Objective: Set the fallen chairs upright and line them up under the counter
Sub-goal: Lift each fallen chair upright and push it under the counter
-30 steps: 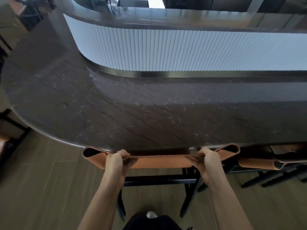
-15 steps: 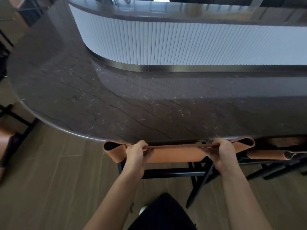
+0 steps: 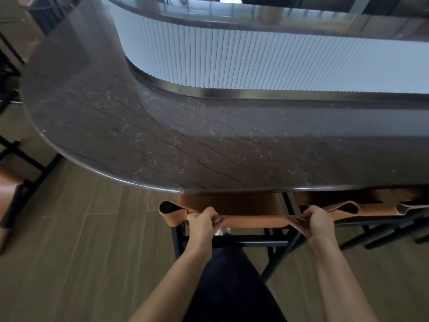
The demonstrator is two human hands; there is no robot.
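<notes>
A chair (image 3: 253, 220) with a tan leather back and black metal frame stands upright at the near edge of the dark marble counter (image 3: 185, 145). Its tan seat shows just below the counter's lip. My left hand (image 3: 204, 220) grips the left part of the leather back. My right hand (image 3: 319, 219) grips the right part. A second chair (image 3: 380, 209) of the same kind stands close on the right, mostly under the counter.
A white fluted wall (image 3: 255, 56) rises behind the counter top. Another tan chair with a black frame (image 3: 14, 182) is at the left edge, partly out of view. Wood-plank floor (image 3: 81, 252) spreads below. My dark-trousered leg (image 3: 232, 287) is forward between my arms.
The chair in my hands has drawn back a little from the counter, so its seat now shows. It sits closer to the chair on the right. My leg has stepped forward.
</notes>
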